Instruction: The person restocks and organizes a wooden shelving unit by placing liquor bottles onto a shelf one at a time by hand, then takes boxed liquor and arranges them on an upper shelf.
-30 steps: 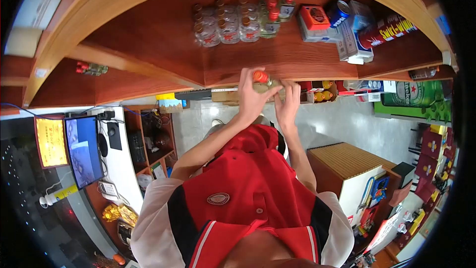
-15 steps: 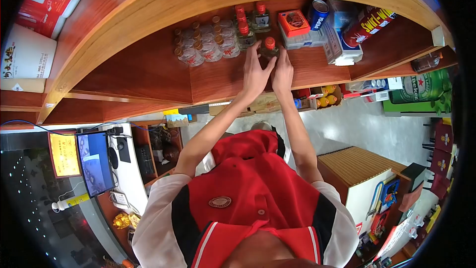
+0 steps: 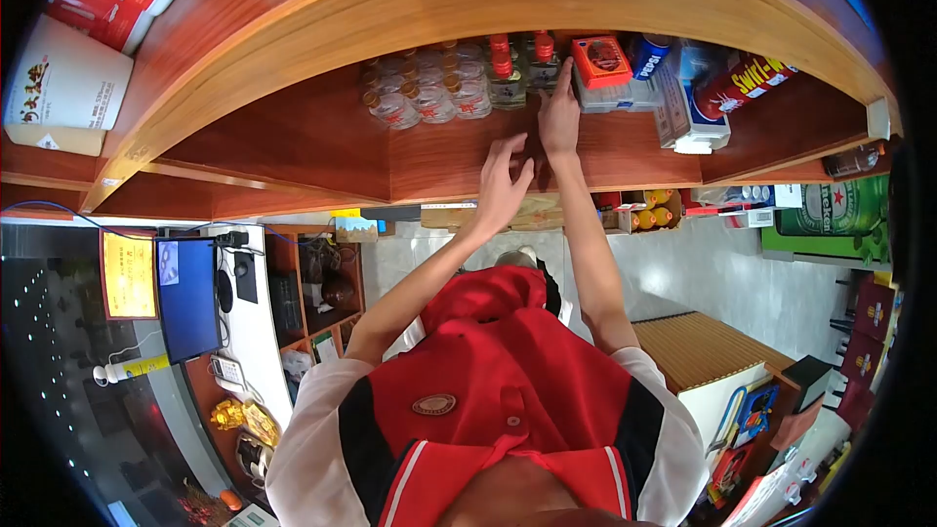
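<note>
My left hand (image 3: 503,187) is over the front of the wooden shelf (image 3: 444,158), fingers apart and slightly bent, holding nothing. Farther in, my right hand (image 3: 559,124) stretches its fingers along the right side of a red-capped glass bottle (image 3: 543,66); whether it touches the glass I cannot tell. Another red-capped bottle (image 3: 508,86) stands just left of that one. Beside them are rows of small clear bottles (image 3: 470,98) with gold caps and red lettering. An orange-red box (image 3: 601,60) lies on a translucent plastic case (image 3: 620,96), right of my fingertips.
Farther right on the shelf are a blue Pepsi can (image 3: 648,57), a white-and-blue carton (image 3: 688,122) and a red Swirl-labelled can (image 3: 742,88). The shelf's curved wooden edge (image 3: 429,5) arches above. A corrugated brown-topped cabinet (image 3: 698,346) stands behind on the right.
The red-capped bottle that stood between my hands has moved back among the others. My left hand has drawn back from it and opened; my right hand has straightened its fingers.
</note>
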Demonstrator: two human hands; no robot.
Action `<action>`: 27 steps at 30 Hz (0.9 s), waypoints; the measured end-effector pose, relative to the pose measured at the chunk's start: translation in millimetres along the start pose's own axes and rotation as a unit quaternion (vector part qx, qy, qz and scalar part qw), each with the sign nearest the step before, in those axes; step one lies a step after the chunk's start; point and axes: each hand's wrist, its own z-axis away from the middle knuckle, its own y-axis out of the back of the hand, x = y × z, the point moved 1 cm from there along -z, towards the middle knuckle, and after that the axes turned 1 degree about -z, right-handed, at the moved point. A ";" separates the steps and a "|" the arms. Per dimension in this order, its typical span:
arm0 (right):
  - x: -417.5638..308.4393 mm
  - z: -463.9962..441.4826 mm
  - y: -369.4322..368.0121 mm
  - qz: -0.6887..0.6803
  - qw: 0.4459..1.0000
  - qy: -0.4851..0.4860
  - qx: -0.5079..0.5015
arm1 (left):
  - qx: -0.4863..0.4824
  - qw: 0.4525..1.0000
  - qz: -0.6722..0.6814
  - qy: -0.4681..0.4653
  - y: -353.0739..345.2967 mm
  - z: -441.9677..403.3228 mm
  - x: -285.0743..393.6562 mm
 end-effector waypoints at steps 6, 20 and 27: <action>15.2 -7.6 -13.3 -0.005 0.996 0.080 0.048 | -0.036 0.997 0.001 0.070 36.2 74.7 1.0; -17.5 98.7 5.4 0.003 0.999 0.033 0.041 | 0.334 0.916 0.032 0.220 296.1 132.8 -91.9; -131.3 228.6 -13.9 -0.028 0.997 -0.005 -0.066 | 0.474 0.832 -0.247 0.147 513.0 64.6 -203.3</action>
